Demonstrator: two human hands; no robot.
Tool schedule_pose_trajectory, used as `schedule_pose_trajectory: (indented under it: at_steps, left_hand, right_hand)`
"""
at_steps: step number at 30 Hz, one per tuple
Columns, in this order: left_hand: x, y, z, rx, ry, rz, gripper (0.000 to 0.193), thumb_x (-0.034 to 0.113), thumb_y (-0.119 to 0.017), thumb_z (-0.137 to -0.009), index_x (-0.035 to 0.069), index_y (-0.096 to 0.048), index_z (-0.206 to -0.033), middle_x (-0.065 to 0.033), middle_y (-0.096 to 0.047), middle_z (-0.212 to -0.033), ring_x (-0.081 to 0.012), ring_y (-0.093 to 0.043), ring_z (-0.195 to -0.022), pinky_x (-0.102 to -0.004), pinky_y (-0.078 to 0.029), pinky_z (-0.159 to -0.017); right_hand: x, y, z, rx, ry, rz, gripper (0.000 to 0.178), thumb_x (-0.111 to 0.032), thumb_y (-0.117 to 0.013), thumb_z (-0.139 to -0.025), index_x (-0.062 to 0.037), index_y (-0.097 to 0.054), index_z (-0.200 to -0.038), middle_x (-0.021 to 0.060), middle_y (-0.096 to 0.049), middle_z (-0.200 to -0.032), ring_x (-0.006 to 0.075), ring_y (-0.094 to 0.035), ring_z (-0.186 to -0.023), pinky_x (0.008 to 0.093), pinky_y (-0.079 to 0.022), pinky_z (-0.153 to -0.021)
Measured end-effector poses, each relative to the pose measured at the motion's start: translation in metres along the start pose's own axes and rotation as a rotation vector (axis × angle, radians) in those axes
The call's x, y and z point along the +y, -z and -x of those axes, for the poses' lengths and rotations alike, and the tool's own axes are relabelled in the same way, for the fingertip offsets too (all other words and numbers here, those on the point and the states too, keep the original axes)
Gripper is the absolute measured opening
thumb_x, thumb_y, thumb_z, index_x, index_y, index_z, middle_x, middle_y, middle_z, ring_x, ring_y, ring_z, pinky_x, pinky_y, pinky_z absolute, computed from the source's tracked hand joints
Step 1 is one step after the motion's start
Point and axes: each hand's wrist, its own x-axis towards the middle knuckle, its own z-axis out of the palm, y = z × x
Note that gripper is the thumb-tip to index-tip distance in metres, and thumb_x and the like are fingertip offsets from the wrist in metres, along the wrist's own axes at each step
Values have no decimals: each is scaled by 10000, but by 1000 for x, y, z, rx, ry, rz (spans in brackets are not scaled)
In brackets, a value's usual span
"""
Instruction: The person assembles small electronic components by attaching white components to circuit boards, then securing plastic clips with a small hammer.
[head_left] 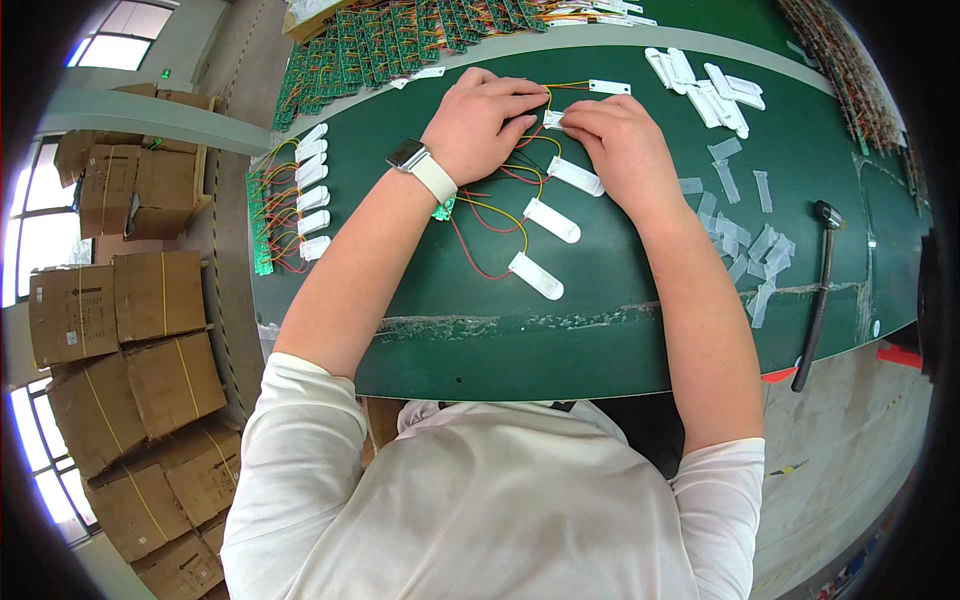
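Note:
A small white plastic piece with thin red and yellow wires lies between my hands. My right hand pinches its right end. Close by on the left, my left hand has its thumb and fingers drawn together beside the wires; what they grip is hidden. Other white pieces on wires lie around: one beyond the hands, one under my right hand's edge, and two nearer me. Part of a green circuit board shows below my left wrist, mostly covered by it.
On the green table, a wired board with several white pieces lies left. Loose white pieces, clear plastic strips and a hammer are right. Rows of circuit boards lie behind; cartons stand left.

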Motion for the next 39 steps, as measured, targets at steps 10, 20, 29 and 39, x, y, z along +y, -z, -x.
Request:
schedule_pose_trajectory:
  at_steps: [10,20,29,39]
  left_hand:
    - [-1,-1,0,45,-19,-13,358,263,-739,-925,174,-752,-1272,12,-697,-1321,-285,-512,-1242,-392,-444,-1102]
    - [6,-3,0,40,-18,-71,387,307,-778,-887,202,-768,-1259,13,-668,-1323,-283,-518,-1250,-400,-445,-1101]
    - [8,-3,1,34,49,-65,431,380,-808,-859,268,-767,-1273,26,-637,-1333,-263,-513,-1229,-407,-433,-1084]
    - [9,4,2,-34,176,-193,497,605,-808,-787,443,-757,-1254,6,-581,-1331,-242,-449,-1272,-457,-267,-1083]
  right_hand:
    - [2,-2,0,-20,-5,-27,96,-110,-745,-862,-84,-775,-949,12,-760,-980,254,-654,-938,373,-562,-857]
    - [-1,0,-1,-48,-29,-33,83,-109,-747,-858,-81,-764,-933,15,-752,-977,257,-649,-935,375,-561,-851]
    - [-1,0,-1,-7,-24,-38,103,-103,-754,-846,-73,-770,-943,22,-752,-963,267,-652,-938,386,-557,-855]
    - [-1,-2,-1,-17,-19,-62,127,-96,-765,-834,-65,-771,-957,30,-755,-983,273,-655,-957,386,-557,-868]
